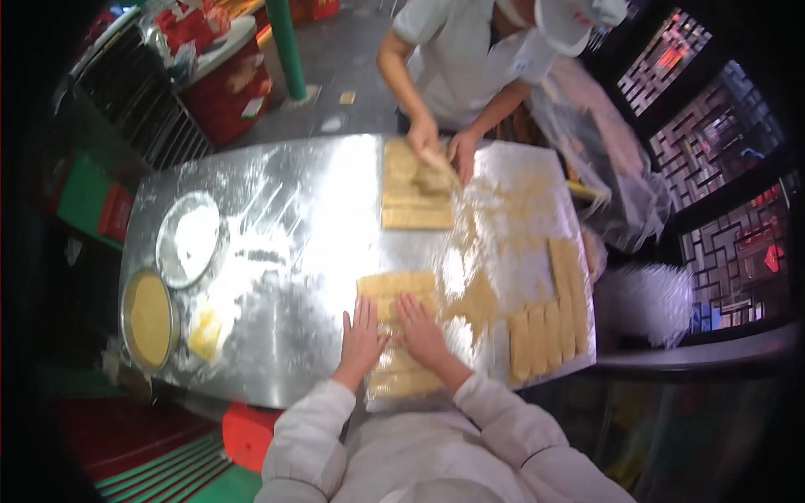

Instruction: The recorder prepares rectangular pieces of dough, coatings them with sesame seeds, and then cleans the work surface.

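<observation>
The left hand (360,344) and right hand (423,337) lie flat, apparently gripping nothing, on dough strips (396,283) at the surface's (289,356) near edge. The strips look soft, light and liable to crumble; support them from beneath at both ends.

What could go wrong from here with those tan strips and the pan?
Tan strips under the left hand and right hand might flatten or crack if pressed unevenly.
The strips at the right corner lie close to the table's edge, so a bump could push some off.
The pan of yellow powder sits near the left edge and might spill if knocked.
</observation>
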